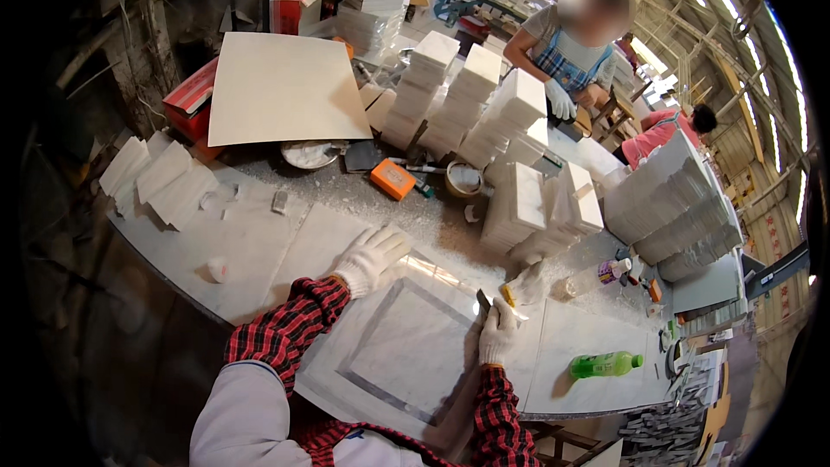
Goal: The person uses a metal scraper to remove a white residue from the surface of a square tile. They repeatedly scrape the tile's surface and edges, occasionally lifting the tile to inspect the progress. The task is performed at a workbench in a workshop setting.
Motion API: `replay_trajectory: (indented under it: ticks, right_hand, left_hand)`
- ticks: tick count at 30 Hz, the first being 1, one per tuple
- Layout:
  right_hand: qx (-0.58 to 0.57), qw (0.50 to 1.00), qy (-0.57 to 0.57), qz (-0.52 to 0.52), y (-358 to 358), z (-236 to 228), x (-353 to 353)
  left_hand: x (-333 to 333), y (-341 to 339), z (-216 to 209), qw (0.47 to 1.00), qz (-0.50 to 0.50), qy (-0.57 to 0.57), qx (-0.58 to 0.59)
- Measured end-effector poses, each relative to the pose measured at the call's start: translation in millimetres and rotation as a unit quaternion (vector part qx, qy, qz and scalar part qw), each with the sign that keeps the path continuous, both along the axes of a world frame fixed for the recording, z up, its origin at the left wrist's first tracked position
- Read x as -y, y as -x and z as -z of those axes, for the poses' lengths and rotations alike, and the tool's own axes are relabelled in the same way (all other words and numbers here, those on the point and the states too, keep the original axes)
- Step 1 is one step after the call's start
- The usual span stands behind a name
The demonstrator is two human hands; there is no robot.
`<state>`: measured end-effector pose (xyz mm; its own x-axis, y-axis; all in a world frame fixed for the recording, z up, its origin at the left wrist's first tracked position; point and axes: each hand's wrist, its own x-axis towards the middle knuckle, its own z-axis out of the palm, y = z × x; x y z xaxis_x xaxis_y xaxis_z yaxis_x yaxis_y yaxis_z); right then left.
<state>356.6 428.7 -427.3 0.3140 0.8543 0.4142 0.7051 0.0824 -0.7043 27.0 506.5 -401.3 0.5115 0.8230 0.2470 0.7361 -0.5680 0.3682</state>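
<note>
A polished white stone slab (424, 329) with a grey inlaid square border lies on the table in front of me. My left hand (373, 259), in a white knit glove, rests on its far left corner with the fingers extended. At the slab's right edge, my gloved right hand (498, 334) is closed around a thin dark flat blade (483, 301) that sticks up past the fingers. Just beyond that hand sits a crumpled clear plastic bag (525, 286) with something yellow by it.
Stacks of white tiles (516, 203) stand across the back, with taller stacks (666, 207) at right. A green bottle (605, 365) and a clear bottle (592, 279) lie on the right. An orange box (392, 179) and bowl (464, 177) sit ahead. A co-worker (566, 60) sits beyond.
</note>
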Motion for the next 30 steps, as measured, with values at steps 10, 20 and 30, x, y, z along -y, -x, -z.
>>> replay_trajectory:
  ticks: [10,20,30]
  right_hand:
    - [0.035,0.999,-0.018,-0.001,-5,2,-13]
    - [0.011,1.0,0.021,0.015,-4,5,-8]
    - [0.052,0.998,0.012,0.026,-1,6,-9]
  left_hand:
    - [7,2,16,0.992,-0.027,-0.118,-0.023]
    - [114,53,26,0.994,-0.051,0.006,-0.093]
    - [170,64,-1,0.994,-0.083,-0.026,-0.065]
